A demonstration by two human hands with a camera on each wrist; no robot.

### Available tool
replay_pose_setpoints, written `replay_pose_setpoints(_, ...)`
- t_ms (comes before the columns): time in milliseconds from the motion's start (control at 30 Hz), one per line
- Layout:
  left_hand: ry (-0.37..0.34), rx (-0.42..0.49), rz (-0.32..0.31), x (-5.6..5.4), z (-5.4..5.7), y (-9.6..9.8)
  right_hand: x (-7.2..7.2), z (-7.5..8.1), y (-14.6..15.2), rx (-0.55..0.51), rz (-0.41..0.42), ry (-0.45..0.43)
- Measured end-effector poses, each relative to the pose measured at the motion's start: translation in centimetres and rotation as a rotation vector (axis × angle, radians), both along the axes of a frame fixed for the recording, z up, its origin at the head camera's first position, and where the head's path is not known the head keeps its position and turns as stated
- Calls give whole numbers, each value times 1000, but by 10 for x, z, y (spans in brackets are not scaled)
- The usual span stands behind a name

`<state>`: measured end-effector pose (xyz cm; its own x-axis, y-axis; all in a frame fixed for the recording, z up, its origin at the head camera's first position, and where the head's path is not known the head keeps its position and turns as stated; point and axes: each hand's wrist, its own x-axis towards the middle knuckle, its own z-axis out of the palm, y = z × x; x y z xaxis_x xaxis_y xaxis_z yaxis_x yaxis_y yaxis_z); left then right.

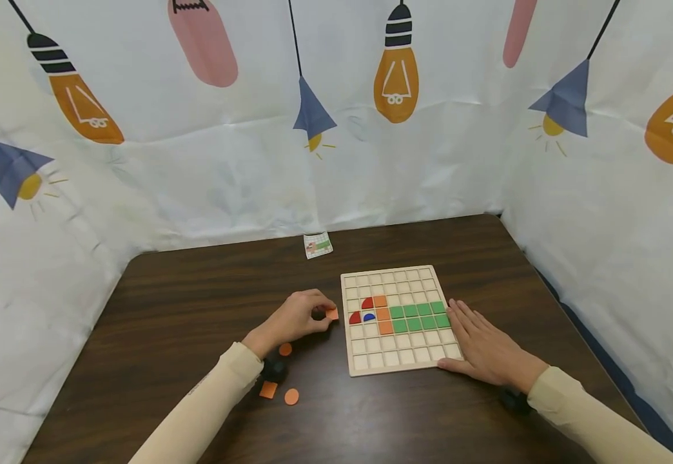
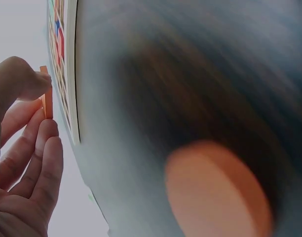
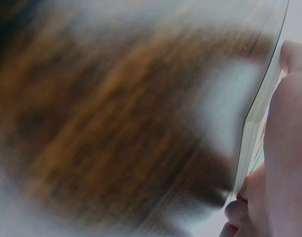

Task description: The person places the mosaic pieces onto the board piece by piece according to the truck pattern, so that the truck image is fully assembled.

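Between thumb and fingertips, my left hand [image 1: 292, 316] pinches an orange tile [image 1: 332, 314] just off the left edge of a pale wooden grid board [image 1: 371, 365]. Seen edge-on in the left wrist view, the tile [image 2: 48, 98] looks thin and flat. Set in the board are two rows of green squares [image 1: 416, 323], a column of orange squares [image 1: 384, 314], two red quarter-round pieces [image 1: 367, 303] and a blue half-round piece [image 1: 369, 317]. My right hand [image 1: 484, 345] rests with extended fingers along the board's right edge, its thumb at the near corner.
Near my left forearm lie two orange discs [image 1: 285, 349] and an orange square [image 1: 268, 390] on the dark wooden table [image 1: 197, 290]. A small printed card [image 1: 318, 245] lies at the table's far edge. White patterned cloth [image 1: 226, 174] hangs around the back and sides.
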<state>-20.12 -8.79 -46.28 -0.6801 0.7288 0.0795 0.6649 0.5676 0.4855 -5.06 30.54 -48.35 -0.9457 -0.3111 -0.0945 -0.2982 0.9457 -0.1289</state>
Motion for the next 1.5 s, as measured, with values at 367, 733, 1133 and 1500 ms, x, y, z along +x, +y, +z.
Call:
replay_pose_setpoints(367,-11,8,-68,-2,-5,25,-4,1,-5,3,4,-15)
replay_pose_setpoints(733,-29,45,-87,-2,-5,37,-8,4,-6,14,4,-14)
replay_pose_setpoints(1133,-38,43,-113,-2,-9,43,-5,4,-6,8,-8,-23)
replay_pose_setpoints(1500,-25,32,-166,0,-11,50,-3,2,-4,7,-18,-29)
